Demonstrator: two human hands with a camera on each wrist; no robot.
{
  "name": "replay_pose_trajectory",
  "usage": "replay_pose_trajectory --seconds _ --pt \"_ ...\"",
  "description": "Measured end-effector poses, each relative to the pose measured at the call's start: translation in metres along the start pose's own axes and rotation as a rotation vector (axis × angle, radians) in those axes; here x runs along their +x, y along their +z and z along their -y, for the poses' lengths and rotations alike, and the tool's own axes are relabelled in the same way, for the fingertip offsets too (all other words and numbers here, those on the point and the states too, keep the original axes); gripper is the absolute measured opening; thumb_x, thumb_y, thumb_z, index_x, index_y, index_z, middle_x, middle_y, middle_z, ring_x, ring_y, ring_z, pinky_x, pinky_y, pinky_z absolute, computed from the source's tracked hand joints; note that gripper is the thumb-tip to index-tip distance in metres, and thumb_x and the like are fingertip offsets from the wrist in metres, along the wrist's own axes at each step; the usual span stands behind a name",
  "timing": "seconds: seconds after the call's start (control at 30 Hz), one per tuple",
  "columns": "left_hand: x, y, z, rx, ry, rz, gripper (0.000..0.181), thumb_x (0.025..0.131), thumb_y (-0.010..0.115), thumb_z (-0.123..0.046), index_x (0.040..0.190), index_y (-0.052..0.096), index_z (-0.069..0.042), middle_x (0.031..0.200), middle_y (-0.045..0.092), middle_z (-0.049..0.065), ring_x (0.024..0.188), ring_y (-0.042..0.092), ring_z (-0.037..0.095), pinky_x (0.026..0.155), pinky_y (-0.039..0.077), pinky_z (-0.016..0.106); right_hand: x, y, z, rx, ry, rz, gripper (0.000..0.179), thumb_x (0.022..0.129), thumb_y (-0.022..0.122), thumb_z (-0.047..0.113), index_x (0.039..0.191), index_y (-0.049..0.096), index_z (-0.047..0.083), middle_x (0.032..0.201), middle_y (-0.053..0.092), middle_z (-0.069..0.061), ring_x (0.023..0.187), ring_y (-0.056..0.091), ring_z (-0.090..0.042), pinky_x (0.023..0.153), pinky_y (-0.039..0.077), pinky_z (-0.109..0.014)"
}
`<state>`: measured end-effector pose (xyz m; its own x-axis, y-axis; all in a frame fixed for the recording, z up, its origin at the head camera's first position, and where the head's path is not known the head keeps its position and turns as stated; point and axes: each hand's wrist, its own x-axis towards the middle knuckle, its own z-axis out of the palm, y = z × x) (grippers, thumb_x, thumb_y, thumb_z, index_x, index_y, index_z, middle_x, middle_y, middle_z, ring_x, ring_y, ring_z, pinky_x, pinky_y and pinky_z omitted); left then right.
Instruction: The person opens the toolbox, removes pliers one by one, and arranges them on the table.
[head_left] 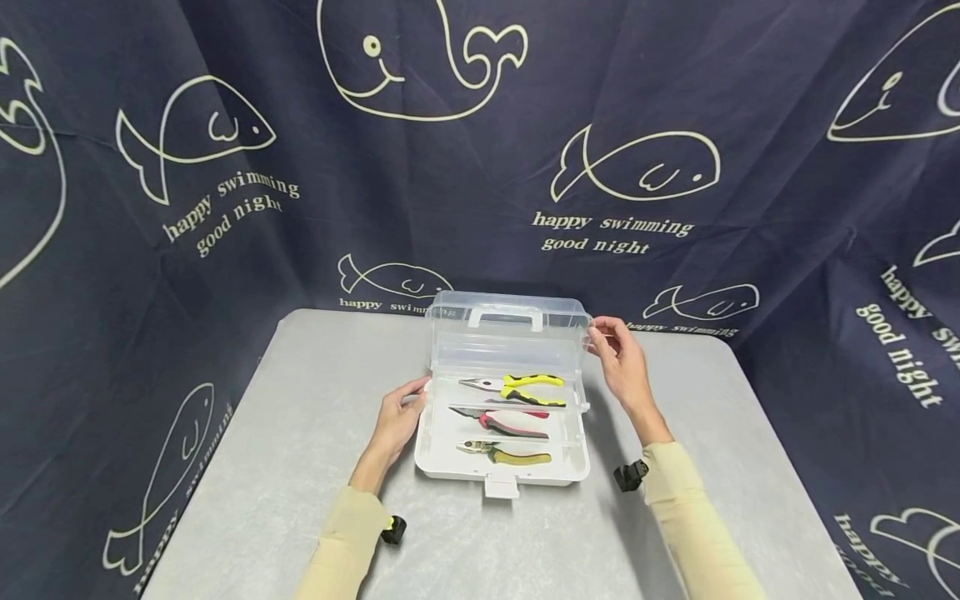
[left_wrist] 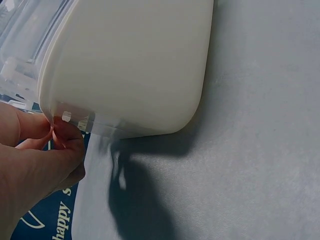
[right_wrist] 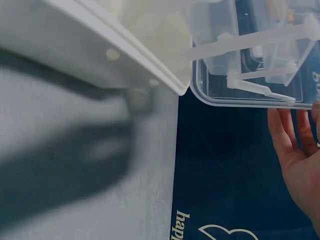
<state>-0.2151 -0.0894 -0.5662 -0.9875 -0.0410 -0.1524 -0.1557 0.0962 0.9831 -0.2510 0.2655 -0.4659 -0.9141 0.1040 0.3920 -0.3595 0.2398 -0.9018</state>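
A white toolbox point(head_left: 453, 472) stands on the table with its clear lid point(head_left: 510, 350) raised at the back. Long-nose pliers point(head_left: 534, 380) with yellow and black handles lie at the rear inside. Pliers point(head_left: 517, 432) with red and black handles are in the middle, and combination pliers point(head_left: 525, 458) with olive-green handles at the front. My left hand point(head_left: 397, 421) pinches the box's rim at its rear left side; the left wrist view shows fingertips and thumb meeting there. On the other side my right hand point(head_left: 624, 367) holds the lid's right edge, with fingers point(right_wrist: 282, 135) at that edge.
The grey table point(head_left: 315, 400) reaches back to a dark blue curtain point(head_left: 480, 183) printed with fish and lettering. A white latch point(head_left: 501, 486) hangs at the box's front, and a white handle point(head_left: 506, 315) sits on the lid. Clear hinged arms point(right_wrist: 252, 87) show inside.
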Motion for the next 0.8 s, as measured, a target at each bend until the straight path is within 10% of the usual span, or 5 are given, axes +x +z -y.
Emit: replay_pose_trajectory --seconds 0.53,0.8 --pt "-0.002 0.000 0.002 -0.011 -0.005 -0.020 0.037 0.104 0.059 -0.011 0.140 0.063 -0.007 0.134 0.059 0.015 0.118 0.058 0.029 0.102 0.049 0.043 0.018 0.003 -0.021 -0.150 0.030 0.084 0.031 0.099 0.058 -0.010 0.130 0.052 -0.014 0.113 0.059 -0.034 0.100 0.062 -0.049 0.085 0.059 -0.041" --pt "-0.004 0.001 0.000 -0.016 -0.024 -0.013 0.039 0.105 0.058 -0.013 0.143 0.059 -0.005 0.138 0.055 0.016 0.120 0.058 0.031 0.103 0.050 0.045 0.025 0.001 -0.037 -0.197 0.008 0.101 0.037 0.097 0.061 -0.010 0.134 0.054 -0.009 0.113 0.061 -0.032 0.095 0.065 -0.044 0.078 0.059 -0.023"
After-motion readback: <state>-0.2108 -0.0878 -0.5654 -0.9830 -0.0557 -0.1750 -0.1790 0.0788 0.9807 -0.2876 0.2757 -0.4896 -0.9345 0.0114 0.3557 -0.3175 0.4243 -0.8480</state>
